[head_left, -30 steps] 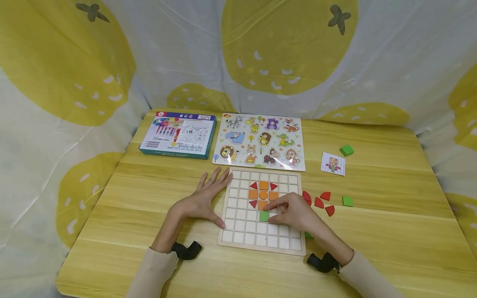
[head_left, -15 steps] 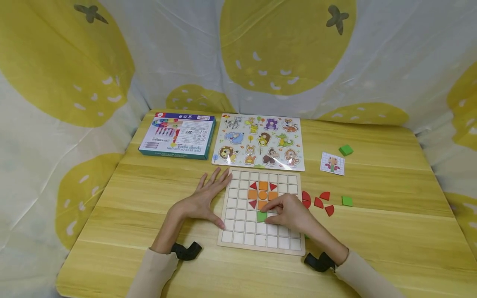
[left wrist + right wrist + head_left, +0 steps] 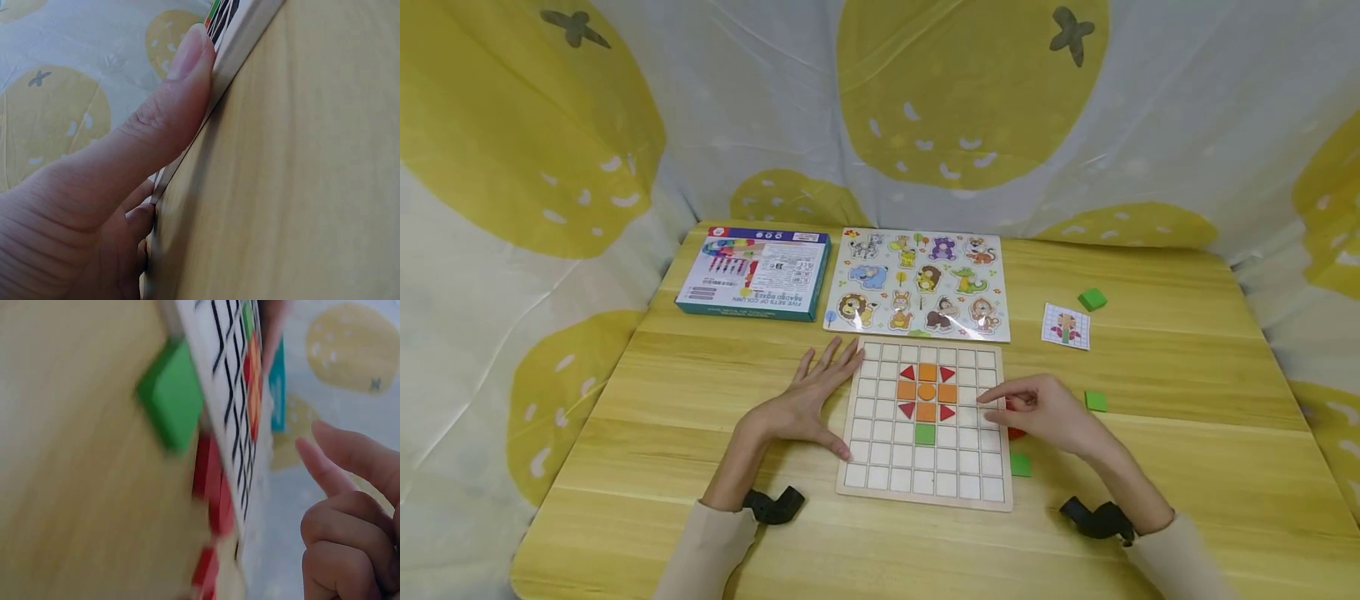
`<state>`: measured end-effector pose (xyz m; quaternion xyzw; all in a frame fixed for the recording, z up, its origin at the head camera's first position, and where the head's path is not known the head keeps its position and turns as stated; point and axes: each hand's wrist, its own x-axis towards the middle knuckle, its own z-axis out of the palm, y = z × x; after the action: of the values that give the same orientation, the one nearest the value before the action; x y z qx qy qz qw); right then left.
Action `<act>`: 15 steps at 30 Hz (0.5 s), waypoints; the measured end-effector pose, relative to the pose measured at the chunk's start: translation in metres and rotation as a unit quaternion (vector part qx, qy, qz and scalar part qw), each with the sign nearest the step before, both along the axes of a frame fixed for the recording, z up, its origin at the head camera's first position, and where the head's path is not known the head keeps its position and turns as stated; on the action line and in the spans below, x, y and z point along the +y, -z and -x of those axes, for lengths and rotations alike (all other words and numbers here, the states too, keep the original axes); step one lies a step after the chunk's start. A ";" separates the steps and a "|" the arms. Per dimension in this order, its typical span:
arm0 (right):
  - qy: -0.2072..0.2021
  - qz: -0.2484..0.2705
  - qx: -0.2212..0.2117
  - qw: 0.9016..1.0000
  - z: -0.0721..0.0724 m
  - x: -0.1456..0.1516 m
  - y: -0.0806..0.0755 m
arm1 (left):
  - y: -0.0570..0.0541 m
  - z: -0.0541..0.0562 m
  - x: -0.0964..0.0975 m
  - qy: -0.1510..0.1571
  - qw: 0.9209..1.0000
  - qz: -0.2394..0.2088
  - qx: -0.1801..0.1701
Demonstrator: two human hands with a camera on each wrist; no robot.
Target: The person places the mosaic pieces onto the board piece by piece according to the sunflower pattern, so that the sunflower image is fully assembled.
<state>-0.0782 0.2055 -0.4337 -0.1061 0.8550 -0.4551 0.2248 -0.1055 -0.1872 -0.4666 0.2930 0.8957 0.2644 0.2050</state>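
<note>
A wooden grid board point(image 3: 877, 493) lies in the middle of the table, with orange squares, an orange disc point(image 3: 927, 392) and red triangles point(image 3: 947, 412) set in its cells. Directly below the lowest orange square sits a green square tile point(image 3: 924, 434). My left hand point(image 3: 801, 408) has its fingers spread, the fingertips and thumb touching the board's left edge. Over the board's right edge is my right hand point(image 3: 1045, 417), thumb and index finger apart with nothing between them, the other fingers bent. Red pieces point(image 3: 209, 465) beside the board are partly hidden by this hand in the head view.
Green tiles point(image 3: 1020, 465) point(image 3: 1095, 401) lie right of the board. A pattern card point(image 3: 1066, 326) lies farther back, near a green block point(image 3: 1093, 299). Behind the board rest an animal puzzle point(image 3: 917, 283) and a cardboard box point(image 3: 752, 273). A patterned curtain point(image 3: 760, 100) hangs behind the table.
My right hand has let go of the green square tile and moved right, off the middle of the board, uncovering a red triangle. My left hand stays at the board's edge.
</note>
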 end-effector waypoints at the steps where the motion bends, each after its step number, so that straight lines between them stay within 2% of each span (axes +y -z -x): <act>1: 0.013 -0.005 0.001 1.000 0.000 0.011 -0.001 | 0.000 0.000 0.000 0.000 1.000 -0.001 -0.001; 8: 0.107 -0.057 0.024 0.992 -0.006 0.072 -0.001 | -0.002 0.000 0.000 -0.001 1.000 -0.002 -0.003; 15: 0.119 -0.083 0.013 0.989 -0.002 0.087 0.008 | -0.001 0.001 0.000 0.000 1.000 -0.006 -0.003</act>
<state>-0.0757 0.2927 -0.4416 0.0100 0.8993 -0.4044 0.1663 -0.1062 -0.1871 -0.4655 0.2933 0.8934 0.2710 0.2057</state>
